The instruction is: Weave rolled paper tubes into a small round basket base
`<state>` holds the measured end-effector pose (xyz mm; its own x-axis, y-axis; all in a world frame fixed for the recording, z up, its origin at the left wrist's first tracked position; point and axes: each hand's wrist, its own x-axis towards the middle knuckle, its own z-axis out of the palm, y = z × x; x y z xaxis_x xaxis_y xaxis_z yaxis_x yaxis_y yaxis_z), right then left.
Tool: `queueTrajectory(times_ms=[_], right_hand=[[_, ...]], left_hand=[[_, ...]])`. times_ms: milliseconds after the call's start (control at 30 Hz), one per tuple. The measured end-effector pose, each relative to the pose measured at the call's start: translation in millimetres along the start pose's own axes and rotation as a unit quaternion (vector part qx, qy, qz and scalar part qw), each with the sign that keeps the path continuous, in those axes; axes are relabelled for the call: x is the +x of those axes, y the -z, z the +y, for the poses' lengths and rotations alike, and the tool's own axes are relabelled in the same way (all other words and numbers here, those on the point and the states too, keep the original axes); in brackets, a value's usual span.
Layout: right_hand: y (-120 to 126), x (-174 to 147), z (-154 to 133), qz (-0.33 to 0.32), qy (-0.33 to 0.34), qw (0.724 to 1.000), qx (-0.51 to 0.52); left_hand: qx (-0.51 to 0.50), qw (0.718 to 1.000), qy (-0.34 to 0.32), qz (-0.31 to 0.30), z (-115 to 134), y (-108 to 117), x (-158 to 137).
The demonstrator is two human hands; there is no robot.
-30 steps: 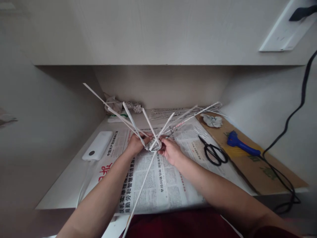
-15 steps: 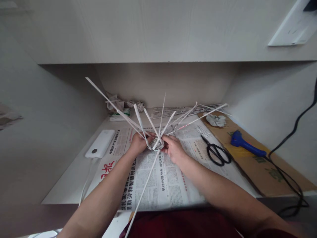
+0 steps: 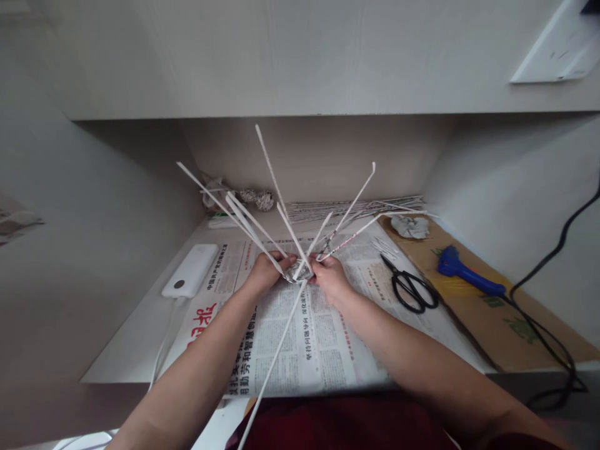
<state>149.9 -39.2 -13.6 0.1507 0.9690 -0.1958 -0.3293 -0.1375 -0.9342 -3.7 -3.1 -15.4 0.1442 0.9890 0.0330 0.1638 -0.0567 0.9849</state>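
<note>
Paper weave (image 3: 302,272) was held midway between the desk's (image 3: 135,340) side edges, its small centre apparently formed, its long ends unwoven. The left hand's (image 3: 268,272) fingers pinched its left side, the right hand's (image 3: 330,275) its right; spare sticks (image 3: 309,210) lay along the back edge.

Dim, soft grey light covers the newspaper (image 3: 365,369), its large print (image 3: 246,353) sharp, its small print (image 3: 321,350) blurred. Beyond it the back wall (image 3: 323,150) sits in shade, and the wall (image 3: 140,187) to its left darkens toward the top. The sticks (image 3: 294,239) over the newspaper stand out pale. Wide-angle distortion stretches the socket (image 3: 553,50), high to the newspaper's right, and the forearms (image 3: 187,356) flanking the newspaper.
</note>
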Motion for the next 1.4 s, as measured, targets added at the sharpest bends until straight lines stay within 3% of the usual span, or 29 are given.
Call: queueTrajectory(times_ms=[167, 300, 433, 667, 867, 967, 1067, 1200, 1300, 1400], right_hand=[[2, 4, 8, -0.005, 0.025, 0.999, -0.031], [6, 7, 12, -0.01, 0.056, 0.997, -0.056], [8, 9, 15, -0.016, 0.08, 0.993, -0.086], [12, 16, 18, -0.025, 0.128, 0.983, -0.132], [11, 17, 17, -0.039, 0.116, 0.985, -0.121], [11, 17, 17, -0.009, 0.108, 0.987, -0.116], [10, 16, 11, 0.003, 0.058, 0.993, -0.098], [9, 14, 2, -0.049, -0.011, 0.996, -0.067], [11, 15, 3, -0.053, 0.001, 0.997, -0.052], [12, 18, 11, 0.003, 0.035, 0.996, -0.08]], left_hand=[[-0.092, 0.995, 0.015, -0.047, -6, -4, 1], [-0.096, 0.993, 0.014, -0.062, -6, -5, 0], [-0.083, 0.995, 0.001, -0.052, -2, -8, -2], [0.013, 1.0, -0.008, 0.019, -2, -12, -4], [0.044, 0.997, -0.064, 0.019, -7, -13, -3], [0.049, 0.996, -0.073, 0.022, -8, -13, -3], [0.058, 0.993, -0.1, 0.037, -7, -12, -3], [0.069, 0.989, -0.129, 0.034, -4, -11, -3], [0.058, 0.991, -0.118, 0.018, -4, -13, -4], [0.054, 0.994, -0.097, 0.018, -6, -15, -3]])
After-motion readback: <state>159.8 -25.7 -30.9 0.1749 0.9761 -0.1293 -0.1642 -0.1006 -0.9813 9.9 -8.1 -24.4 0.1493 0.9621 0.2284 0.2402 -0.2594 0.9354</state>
